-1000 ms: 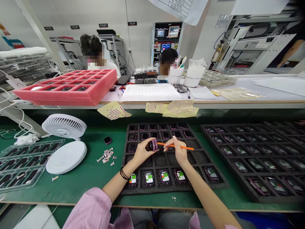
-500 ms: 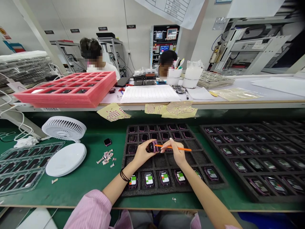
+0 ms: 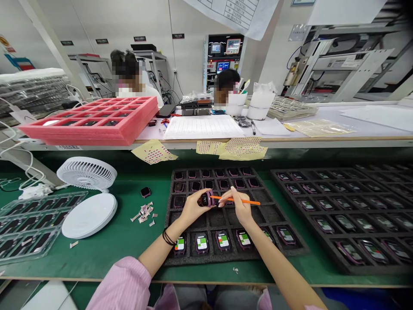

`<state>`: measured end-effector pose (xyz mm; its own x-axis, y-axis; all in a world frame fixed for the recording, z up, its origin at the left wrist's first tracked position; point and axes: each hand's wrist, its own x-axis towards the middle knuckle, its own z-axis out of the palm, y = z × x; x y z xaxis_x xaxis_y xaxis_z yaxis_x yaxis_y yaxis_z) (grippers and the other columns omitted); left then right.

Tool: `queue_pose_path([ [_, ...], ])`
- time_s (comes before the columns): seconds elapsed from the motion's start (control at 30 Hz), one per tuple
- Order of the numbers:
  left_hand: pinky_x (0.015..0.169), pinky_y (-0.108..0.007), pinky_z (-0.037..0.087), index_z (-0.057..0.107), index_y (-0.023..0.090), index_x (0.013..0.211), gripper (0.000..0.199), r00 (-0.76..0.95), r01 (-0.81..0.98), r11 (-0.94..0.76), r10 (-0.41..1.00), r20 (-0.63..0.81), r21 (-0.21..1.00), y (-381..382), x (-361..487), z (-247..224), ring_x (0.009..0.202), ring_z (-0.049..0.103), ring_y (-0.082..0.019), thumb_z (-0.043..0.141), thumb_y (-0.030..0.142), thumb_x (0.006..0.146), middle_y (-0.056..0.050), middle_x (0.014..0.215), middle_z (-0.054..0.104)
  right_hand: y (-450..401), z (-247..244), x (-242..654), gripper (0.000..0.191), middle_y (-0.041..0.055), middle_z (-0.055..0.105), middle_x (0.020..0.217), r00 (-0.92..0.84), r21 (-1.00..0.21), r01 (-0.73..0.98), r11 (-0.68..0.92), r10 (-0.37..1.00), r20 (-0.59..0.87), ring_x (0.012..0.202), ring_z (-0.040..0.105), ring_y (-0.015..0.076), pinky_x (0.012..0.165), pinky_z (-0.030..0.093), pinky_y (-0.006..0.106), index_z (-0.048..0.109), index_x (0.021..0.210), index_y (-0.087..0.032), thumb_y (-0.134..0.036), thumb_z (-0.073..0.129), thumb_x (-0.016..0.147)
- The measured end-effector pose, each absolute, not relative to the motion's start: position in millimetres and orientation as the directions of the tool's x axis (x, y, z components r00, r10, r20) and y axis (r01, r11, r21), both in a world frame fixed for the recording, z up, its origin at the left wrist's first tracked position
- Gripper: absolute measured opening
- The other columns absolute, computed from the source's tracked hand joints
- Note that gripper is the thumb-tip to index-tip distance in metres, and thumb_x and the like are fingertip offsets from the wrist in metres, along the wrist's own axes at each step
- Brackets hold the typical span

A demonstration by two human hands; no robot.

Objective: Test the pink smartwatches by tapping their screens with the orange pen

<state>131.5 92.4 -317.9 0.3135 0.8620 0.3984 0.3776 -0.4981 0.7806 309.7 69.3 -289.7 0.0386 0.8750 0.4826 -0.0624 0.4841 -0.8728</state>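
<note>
Above the middle of a black foam tray (image 3: pixel 230 214), my left hand (image 3: pixel 192 207) pinches a purple-framed smartwatch (image 3: pixel 205 198) whose dark screen shows light markings. My right hand (image 3: pixel 239 204) is closed around a thin orange stick (image 3: pixel 252 202), held nearly level like a pen. The stick's left end meets the side of the smartwatch; what its tip is like is too small to make out. More watches lie in the tray's pockets, dark-screened in the far rows. In the near row, a watch (image 3: pixel 223 240) shows a white and green screen, like its neighbours.
On the left stand a white fan (image 3: pixel 89 215) and a clear tray (image 3: pixel 35 228) of dark screens. A lone watch (image 3: pixel 145 192) lies beside small pale strips (image 3: pixel 144 213). Another black tray (image 3: pixel 325 221) of watches is at right. Two people sit beyond the shelf with a pink foam tray (image 3: pixel 129 129).
Both hands stay nearly in place. The smartwatch has tilted very slightly, and the orange stick has shifted a touch to the right.
</note>
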Motion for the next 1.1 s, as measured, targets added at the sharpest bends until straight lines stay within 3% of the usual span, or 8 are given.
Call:
queue_pose_path([
  [0.3, 0.077, -0.032, 0.056, 0.062, 0.02, 0.117, 0.048, 0.298, 0.404, -0.51, 0.858, 0.418, 0.759, 94, 131, -320, 0.091, 0.068, -0.021, 0.075, 0.023, 0.071, -0.008, 0.111, 0.071, 70, -291, 307, 0.056, 0.0043, 0.065, 0.05, 0.014, -0.864, -0.01, 0.504, 0.864, 0.504, 0.048, 0.063, 0.0166, 0.053, 0.054, 0.03, 0.069, 0.057, -0.019, -0.053, 0.041, 0.093],
  [0.5, 0.079, -0.034, 0.055, 0.061, 0.021, 0.115, 0.049, 0.314, 0.408, -0.534, 0.844, 0.436, 0.74, 93, 133, -318, 0.095, 0.066, -0.022, 0.077, 0.029, 0.07, -0.008, 0.11, 0.068, 74, -297, 314, 0.059, 0.0056, 0.068, 0.056, 0.109, -0.921, -0.064, 0.383, 0.92, 0.375, 0.049, 0.066, 0.0189, 0.057, 0.056, 0.035, 0.069, 0.067, -0.019, -0.059, 0.035, 0.092],
  [0.63, 0.09, -0.037, 0.051, 0.062, 0.021, 0.108, 0.046, 0.312, 0.445, -0.593, 0.805, 0.504, 0.671, 94, 132, -320, 0.104, 0.06, -0.023, 0.079, 0.033, 0.067, -0.009, 0.109, 0.061, 80, -304, 311, 0.037, 0.0083, 0.074, 0.079, 0.01, -0.951, 0.025, 0.308, 0.951, 0.309, 0.077, 0.071, 0.0233, 0.072, 0.057, 0.036, 0.058, 0.062, -0.02, -0.052, 0.065, 0.078],
  [0.7, 0.087, -0.035, 0.052, 0.062, 0.02, 0.107, 0.042, 0.302, 0.461, -0.587, 0.809, 0.504, 0.666, 93, 132, -321, 0.103, 0.059, -0.023, 0.078, 0.03, 0.069, -0.008, 0.108, 0.057, 83, -308, 307, 0.038, 0.0083, 0.072, 0.091, -0.075, -0.966, 0.053, 0.254, 0.965, 0.25, 0.087, 0.069, 0.0247, 0.071, 0.056, 0.034, 0.049, 0.063, -0.021, -0.046, 0.078, 0.066],
  [0.8, 0.085, -0.034, 0.053, 0.06, 0.019, 0.11, 0.04, 0.338, 0.437, -0.613, 0.79, 0.511, 0.659, 92, 134, -323, 0.102, 0.059, -0.022, 0.074, 0.024, 0.072, -0.008, 0.107, 0.054, 85, -314, 303, 0.046, 0.0015, 0.065, 0.077, -0.147, -0.978, 0.07, 0.199, 0.971, 0.187, 0.073, 0.066, 0.019, 0.061, 0.052, 0.028, 0.041, 0.064, -0.022, -0.042, 0.083, 0.059],
  [0.9, 0.09, -0.035, 0.051, 0.058, 0.019, 0.114, 0.043, 0.377, 0.379, -0.653, 0.756, 0.535, 0.656, 91, 136, -324, 0.105, 0.057, -0.021, 0.073, 0.023, 0.074, -0.008, 0.108, 0.052, 87, -315, 304, 0.05, -0.0095, 0.041, 0.054, -0.184, -0.986, 0.03, 0.162, 0.971, 0.154, 0.047, 0.048, 0.009, 0.049, 0.04, 0.021, 0.036, 0.062, -0.022, -0.043, 0.081, 0.06],
  [1.0, 0.095, -0.039, 0.049, 0.055, 0.021, 0.12, 0.052, 0.383, 0.342, -0.646, 0.759, 0.526, 0.683, 92, 135, -323, 0.109, 0.055, -0.022, 0.076, 0.026, 0.072, -0.008, 0.112, 0.051, 88, -310, 307, 0.051, -0.0102, 0.037, 0.054, -0.199, -0.991, -0.061, 0.116, 0.972, 0.126, 0.046, 0.039, 0.0066, 0.048, 0.035, 0.02, 0.035, 0.062, -0.022, -0.044, 0.08, 0.061],
  [1.1, 0.081, -0.036, 0.055, 0.051, 0.024, 0.124, 0.06, 0.398, 0.296, -0.604, 0.782, 0.479, 0.74, 94, 133, -321, 0.105, 0.056, -0.023, 0.078, 0.031, 0.071, -0.01, 0.117, 0.051, 88, -304, 310, 0.052, -0.0092, 0.04, 0.056, -0.187, -0.988, -0.116, 0.097, 0.975, 0.118, 0.049, 0.04, 0.007, 0.05, 0.038, 0.02, 0.034, 0.061, -0.022, -0.042, 0.082, 0.059],
])
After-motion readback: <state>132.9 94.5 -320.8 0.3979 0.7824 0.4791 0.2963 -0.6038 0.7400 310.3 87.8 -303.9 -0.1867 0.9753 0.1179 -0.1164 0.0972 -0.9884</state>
